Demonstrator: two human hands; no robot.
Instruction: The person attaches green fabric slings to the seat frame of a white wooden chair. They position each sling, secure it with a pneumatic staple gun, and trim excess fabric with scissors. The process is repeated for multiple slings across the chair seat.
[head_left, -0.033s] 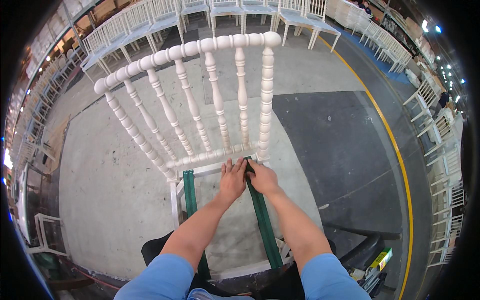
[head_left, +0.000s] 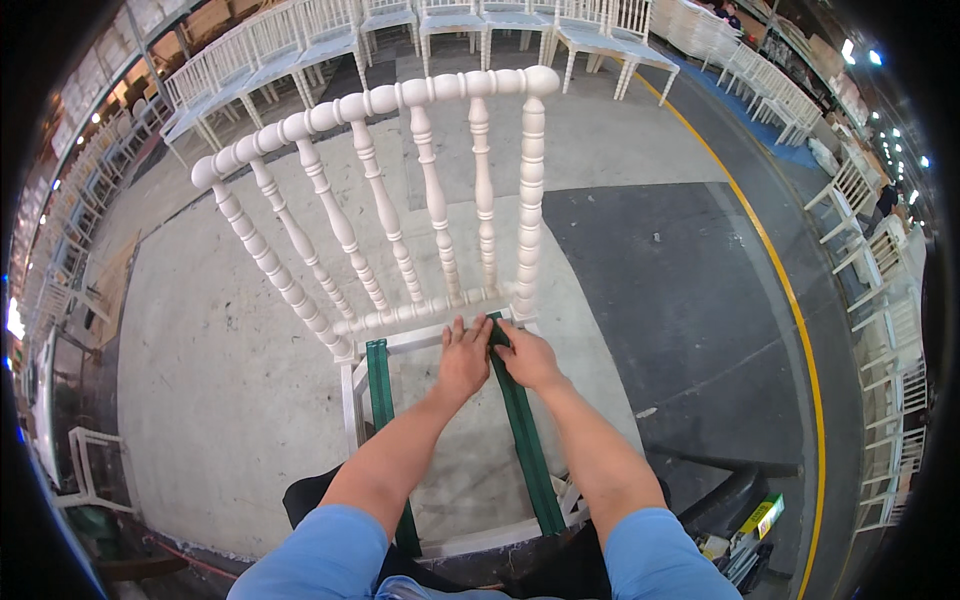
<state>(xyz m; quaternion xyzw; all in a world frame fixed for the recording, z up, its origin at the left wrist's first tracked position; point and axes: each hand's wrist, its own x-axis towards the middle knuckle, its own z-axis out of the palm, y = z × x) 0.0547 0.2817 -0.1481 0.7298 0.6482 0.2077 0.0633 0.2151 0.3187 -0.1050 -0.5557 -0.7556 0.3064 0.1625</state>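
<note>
A white chair frame (head_left: 350, 410) with a back of turned spindles (head_left: 430, 170) stands in front of me, its seat without a panel. Two green webbing straps run from front to back across the seat opening: a left strap (head_left: 380, 390) and a right strap (head_left: 525, 430). My left hand (head_left: 465, 358) lies with its fingers stretched out at the back rail, fingertips beside the right strap's far end. Curled over that same end, my right hand (head_left: 526, 355) grips the strap, its thumb toward my left hand. What lies under the right fingers is hidden.
Rows of white chairs (head_left: 450, 20) line the far side, and more chairs (head_left: 885, 330) stand at the right beyond a yellow floor line (head_left: 790, 290). A white frame (head_left: 95, 465) sits at lower left. Tools and a yellow-green box (head_left: 765, 515) are near my right side.
</note>
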